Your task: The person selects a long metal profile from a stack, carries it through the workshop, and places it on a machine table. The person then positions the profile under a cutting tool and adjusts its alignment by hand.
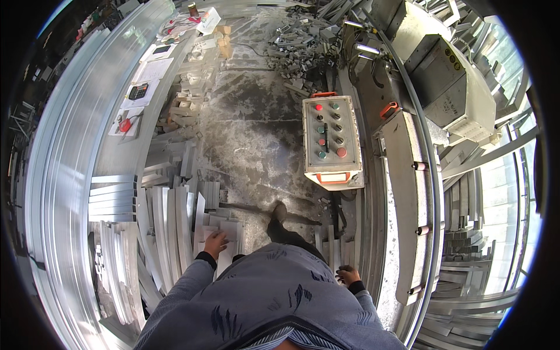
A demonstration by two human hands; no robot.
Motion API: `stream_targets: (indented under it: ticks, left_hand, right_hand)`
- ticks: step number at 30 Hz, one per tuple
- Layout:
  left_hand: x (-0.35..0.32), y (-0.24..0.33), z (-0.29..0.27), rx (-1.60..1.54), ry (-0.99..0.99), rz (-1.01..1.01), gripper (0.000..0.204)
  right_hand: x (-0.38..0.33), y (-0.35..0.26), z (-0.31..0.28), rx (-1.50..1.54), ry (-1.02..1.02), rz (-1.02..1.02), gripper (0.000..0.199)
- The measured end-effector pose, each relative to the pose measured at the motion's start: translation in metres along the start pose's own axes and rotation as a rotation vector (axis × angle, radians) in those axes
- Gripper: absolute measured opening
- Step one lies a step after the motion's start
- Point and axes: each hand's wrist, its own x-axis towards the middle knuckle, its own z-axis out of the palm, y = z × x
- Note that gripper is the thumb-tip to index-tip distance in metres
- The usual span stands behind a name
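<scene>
Several aluminium profiles (175,224) lie stacked on the floor at left; the left hand (216,242) rests on them, fingers spread. The right hand (348,274) hangs beside upright strips (331,245), fingers curled, empty. A control box (331,140) stands ahead.

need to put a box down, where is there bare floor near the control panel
Bare concrete floor runs between the stacked aluminium profiles and the control panel. It is crowded at the metal offcuts farther off, and by the profiles under the left hand. The right hand hangs near the machine bed.
</scene>
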Motion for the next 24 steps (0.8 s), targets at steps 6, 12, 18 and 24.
stream_targets:
  ticks: [6,12,18,24]
  left_hand:
    - [0.032,0.022,-0.067,1.131,-0.062,0.263,0.033]
    - [0.087,0.085,-0.062,1.321,-0.195,0.464,0.039]
    - [0.205,0.222,-0.024,1.771,-0.374,0.223,0.035]
    - [0.295,0.400,0.015,1.446,-0.323,0.386,0.038]
  right_hand:
    - [-0.016,-0.185,0.015,-0.210,-0.018,-0.383,0.034]
    - [-0.023,-0.328,0.032,-0.304,0.268,-0.720,0.023]
    - [-0.015,-0.427,0.063,-0.247,0.496,-0.788,0.019]
    - [0.031,-0.526,0.118,-0.173,0.767,-0.696,0.014]
